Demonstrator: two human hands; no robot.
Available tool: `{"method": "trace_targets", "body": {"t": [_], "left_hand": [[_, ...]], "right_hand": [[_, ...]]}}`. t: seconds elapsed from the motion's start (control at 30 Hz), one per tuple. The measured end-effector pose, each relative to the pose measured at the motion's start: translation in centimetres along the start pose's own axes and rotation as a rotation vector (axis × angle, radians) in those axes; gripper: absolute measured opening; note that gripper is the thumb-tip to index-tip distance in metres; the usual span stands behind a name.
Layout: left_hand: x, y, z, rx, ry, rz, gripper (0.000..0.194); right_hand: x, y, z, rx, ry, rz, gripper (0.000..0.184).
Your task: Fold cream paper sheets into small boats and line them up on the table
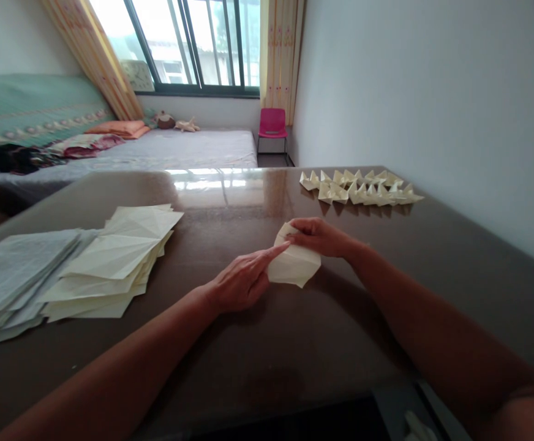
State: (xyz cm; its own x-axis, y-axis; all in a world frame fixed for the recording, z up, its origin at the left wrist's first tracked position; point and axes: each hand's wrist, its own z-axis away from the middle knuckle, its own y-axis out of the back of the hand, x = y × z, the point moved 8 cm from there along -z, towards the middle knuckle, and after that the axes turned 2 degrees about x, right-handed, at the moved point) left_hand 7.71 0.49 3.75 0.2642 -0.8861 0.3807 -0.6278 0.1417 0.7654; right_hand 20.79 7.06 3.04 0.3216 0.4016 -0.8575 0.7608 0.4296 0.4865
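Observation:
A partly folded sheet of cream paper, with creases across it, is held just above the brown table between my two hands. My right hand is closed on its upper right part, fingers bent over the edge. From the left, my left hand grips the paper's left edge. Its index finger lies stretched over the sheet towards the right fingertips, while the other fingers are curled. The left thumb is mostly hidden.
On the glossy table, a stack of creased cream sheets overlaps a pile of greyish sheets at left. Several folded paper pieces stand in rows at the far right, near the wall. Beyond are a bed and a pink chair.

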Motion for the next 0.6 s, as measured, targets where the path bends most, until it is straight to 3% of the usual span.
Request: {"method": "trace_targets", "body": {"t": [0.1,0.2,0.27,0.37,0.43,0.6], "left_hand": [[-0.2,-0.5,0.2,-0.073,-0.046,-0.132,0.05],[0.1,-0.4,0.3,-0.066,-0.119,-0.366,0.039],[0.5,-0.1,0.2,-0.026,-0.182,-0.507,0.031],[0.6,0.2,0.1,0.006,-0.214,-0.664,0.02],[0.0,0.2,-0.2,-0.006,-0.148,-0.751,0.016],[-2.5,0.2,-0.3,-0.05,0.185,-0.764,0.007]], "right_hand": [[0.5,-0.6,0.0,-0.107,-0.024,-0.005,0.034],[1.1,-1.2,-0.2,-0.141,-0.036,0.018,0.043],[1.6,-1.1,-0.5,-0.062,-0.039,0.07,0.044],[1.0,0.4,-0.7,0.198,0.031,0.177,0.038],[-0.5,0.9,-0.4,0.284,0.134,0.274,0.033],[-4.9,-1.1,0.9,0.194,0.353,0.648,0.043]]}}
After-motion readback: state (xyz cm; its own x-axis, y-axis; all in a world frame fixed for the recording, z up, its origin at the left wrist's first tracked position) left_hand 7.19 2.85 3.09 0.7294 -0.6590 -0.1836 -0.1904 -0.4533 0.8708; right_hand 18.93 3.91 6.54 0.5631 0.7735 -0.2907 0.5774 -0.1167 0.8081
